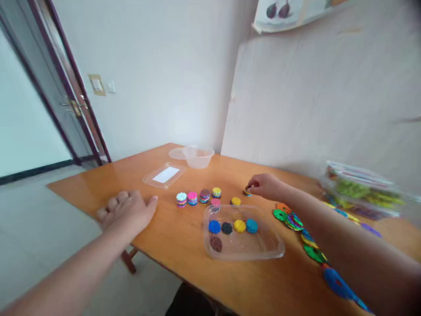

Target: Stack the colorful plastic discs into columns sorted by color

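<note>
My left hand (126,210) lies flat on the orange wooden table (171,237) near its left edge, fingers stretched out, holding nothing. My right hand (266,185) reaches across the table and pinches a small stack of coloured discs (247,190) with its fingertips. To the left of that stack stand several short stacks of coloured discs (199,197), with a pink one (215,202) and a yellow one (236,201) closer to me. A clear plastic tray (263,251) in front holds several single discs in blue, dark, yellow, teal and brown.
Loose coloured discs (292,219) trail along the table under my right forearm. A clear lid (163,175) and a clear bowl (198,157) sit at the far side. A clear box of coloured pieces (362,188) stands at the right by the wall. A door (59,87) is at the left.
</note>
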`<state>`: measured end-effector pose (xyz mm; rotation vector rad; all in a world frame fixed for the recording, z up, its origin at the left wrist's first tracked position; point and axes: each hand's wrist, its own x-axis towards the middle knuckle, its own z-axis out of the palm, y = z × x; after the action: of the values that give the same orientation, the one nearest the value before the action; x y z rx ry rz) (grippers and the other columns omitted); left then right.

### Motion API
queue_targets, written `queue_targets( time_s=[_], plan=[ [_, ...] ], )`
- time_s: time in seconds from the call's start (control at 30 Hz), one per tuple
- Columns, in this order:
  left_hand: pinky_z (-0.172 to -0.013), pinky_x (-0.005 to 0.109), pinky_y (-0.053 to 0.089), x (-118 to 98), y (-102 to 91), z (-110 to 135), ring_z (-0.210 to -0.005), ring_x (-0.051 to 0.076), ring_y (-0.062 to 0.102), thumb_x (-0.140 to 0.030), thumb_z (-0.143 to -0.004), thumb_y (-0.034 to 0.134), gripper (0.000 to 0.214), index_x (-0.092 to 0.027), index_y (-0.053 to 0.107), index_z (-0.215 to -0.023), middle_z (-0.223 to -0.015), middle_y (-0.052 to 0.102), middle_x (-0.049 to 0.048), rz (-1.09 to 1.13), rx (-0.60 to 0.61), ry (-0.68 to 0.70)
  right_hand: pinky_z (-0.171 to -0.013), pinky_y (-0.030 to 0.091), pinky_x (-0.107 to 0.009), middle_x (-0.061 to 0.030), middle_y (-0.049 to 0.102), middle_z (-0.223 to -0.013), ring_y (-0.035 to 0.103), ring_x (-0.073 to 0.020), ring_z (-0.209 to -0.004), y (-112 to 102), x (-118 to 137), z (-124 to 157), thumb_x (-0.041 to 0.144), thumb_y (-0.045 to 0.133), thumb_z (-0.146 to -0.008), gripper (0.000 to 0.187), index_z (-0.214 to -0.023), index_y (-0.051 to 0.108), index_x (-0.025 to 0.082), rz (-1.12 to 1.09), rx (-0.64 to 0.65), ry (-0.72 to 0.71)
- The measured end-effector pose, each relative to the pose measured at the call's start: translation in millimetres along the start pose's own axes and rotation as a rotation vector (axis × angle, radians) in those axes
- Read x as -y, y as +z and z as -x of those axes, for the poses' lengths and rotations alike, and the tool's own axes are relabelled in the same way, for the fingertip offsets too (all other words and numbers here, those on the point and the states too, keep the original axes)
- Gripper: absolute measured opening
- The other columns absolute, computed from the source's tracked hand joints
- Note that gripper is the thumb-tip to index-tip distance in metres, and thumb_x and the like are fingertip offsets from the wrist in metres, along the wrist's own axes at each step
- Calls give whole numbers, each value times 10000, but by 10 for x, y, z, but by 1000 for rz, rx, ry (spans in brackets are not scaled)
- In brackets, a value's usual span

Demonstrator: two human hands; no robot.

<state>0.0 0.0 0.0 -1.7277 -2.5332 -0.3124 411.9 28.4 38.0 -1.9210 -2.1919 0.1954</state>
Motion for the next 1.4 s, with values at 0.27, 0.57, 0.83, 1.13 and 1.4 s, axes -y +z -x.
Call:
queue_targets(
  time_s=[0.27,0.57,0.83,1.13,1.4],
  plan=[
    [-922,587,354,8,32,-21,-1195,434,449,-701,-797,267,759,-158,580,-1226,-1280,534,233,18,-18,-5,-631,400,-263,-40,705,-826,612,-170,-748,-140,128,177,270,531,-830,200,-836,715,194,64,-173,-84],
    [-910,583,363,-2,22,-19,-1192,435,456,-699,-791,288,762,-154,576,-1238,-1274,539,239,21,-23,-4,-629,416,-228,-3,661,-776,576,-121,-691,-215,784,801,215,550,-845,139,-819,686,197,-214,-148,-347],
    [-912,581,369,-5,24,-24,-1187,422,458,-684,-791,307,726,-159,589,-1206,-1264,540,231,22,-23,-10,-625,344,-254,-34,620,-780,532,-130,-698,-8,1054,964,154,536,-866,123,-783,625,171,91,-55,-585],
    [-914,581,370,-7,22,-11,-1185,419,460,-683,-796,303,725,-159,588,-1209,-1270,537,226,22,-24,-7,-597,311,-261,-24,631,-814,525,-129,-685,111,1027,926,191,558,-880,79,-829,618,191,90,-3,-672],
    [-905,582,371,9,30,-13,-1171,424,465,-685,-801,298,721,-153,596,-1186,-1256,544,230,22,-26,-8,-624,377,-236,-13,636,-761,542,-117,-676,-152,857,740,161,539,-847,133,-784,655,179,-36,-101,-433]
  ],
)
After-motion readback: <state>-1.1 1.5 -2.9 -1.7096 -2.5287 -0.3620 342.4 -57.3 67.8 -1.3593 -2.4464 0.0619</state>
